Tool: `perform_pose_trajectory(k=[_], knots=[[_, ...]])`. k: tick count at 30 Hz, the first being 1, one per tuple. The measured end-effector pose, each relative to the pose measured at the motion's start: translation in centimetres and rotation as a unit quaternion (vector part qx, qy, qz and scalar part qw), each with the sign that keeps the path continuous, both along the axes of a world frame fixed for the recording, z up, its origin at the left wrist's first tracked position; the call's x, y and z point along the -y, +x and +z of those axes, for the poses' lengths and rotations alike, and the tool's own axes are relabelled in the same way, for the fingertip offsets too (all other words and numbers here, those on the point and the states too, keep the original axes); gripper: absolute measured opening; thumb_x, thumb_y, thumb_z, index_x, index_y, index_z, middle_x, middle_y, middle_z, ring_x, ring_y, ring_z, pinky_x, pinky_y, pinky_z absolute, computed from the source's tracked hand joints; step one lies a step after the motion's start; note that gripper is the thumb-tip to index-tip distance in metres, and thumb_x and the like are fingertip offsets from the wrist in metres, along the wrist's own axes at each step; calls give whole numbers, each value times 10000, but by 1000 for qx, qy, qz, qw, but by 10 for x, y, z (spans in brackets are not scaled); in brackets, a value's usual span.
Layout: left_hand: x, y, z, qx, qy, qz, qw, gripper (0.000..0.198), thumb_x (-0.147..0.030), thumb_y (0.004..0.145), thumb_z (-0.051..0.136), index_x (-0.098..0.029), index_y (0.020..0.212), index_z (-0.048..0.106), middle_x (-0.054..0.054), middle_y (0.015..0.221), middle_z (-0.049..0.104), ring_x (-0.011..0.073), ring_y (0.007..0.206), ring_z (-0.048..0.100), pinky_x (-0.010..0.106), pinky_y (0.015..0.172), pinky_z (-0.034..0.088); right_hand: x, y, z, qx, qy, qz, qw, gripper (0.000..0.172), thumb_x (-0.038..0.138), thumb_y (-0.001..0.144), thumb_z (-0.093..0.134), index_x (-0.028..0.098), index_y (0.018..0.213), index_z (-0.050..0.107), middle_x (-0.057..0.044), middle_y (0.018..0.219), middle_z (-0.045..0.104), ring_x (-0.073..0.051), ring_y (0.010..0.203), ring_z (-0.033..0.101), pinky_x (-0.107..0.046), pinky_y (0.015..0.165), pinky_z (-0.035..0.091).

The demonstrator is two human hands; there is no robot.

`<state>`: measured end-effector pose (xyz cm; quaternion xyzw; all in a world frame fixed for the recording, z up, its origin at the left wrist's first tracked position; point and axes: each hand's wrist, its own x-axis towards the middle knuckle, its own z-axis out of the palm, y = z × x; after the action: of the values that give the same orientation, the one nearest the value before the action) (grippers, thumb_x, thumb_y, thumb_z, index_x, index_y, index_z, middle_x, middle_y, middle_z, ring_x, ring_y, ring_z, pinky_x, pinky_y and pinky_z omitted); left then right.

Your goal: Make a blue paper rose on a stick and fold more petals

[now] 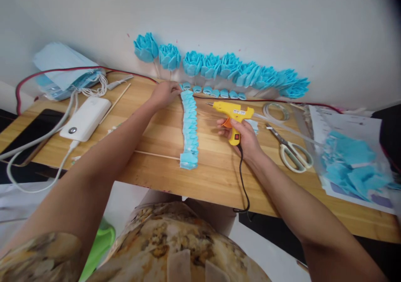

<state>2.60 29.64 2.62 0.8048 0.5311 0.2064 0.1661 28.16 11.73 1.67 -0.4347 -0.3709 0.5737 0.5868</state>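
My right hand (240, 132) is wrapped around the handle of a yellow hot glue gun (235, 110), its nozzle pointing left and a finger by the orange trigger. Fingers pinched together, my left hand (166, 94) is at the left end of a row of small curled blue pieces (207, 90), closed on the endmost one. Between my hands lies a long pleated blue strip (189, 123), stretching toward me. At its near end, a flat blue piece (188, 160) covers the tip of a thin wooden stick (156, 154).
Several blue fabric flowers (211, 66) on sticks lean on the wall. To the right are scissors (296, 154), a tape roll (275, 112) and a bag of blue petals (351, 161). A power bank (85, 119), phone (34, 133) and cables occupy the left.
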Motion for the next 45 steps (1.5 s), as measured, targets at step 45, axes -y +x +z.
perform_pose_trajectory(k=[45], knots=[[129,-26,44,144,14,14,989,263,-211,823,393,-215,896,646,40,820,650,181,729,565,320,699,449,0,1,-3,33,17,10,999,323,424,747,794,212,976,711,-54,929,797,-209,864,745,-298,659,618]])
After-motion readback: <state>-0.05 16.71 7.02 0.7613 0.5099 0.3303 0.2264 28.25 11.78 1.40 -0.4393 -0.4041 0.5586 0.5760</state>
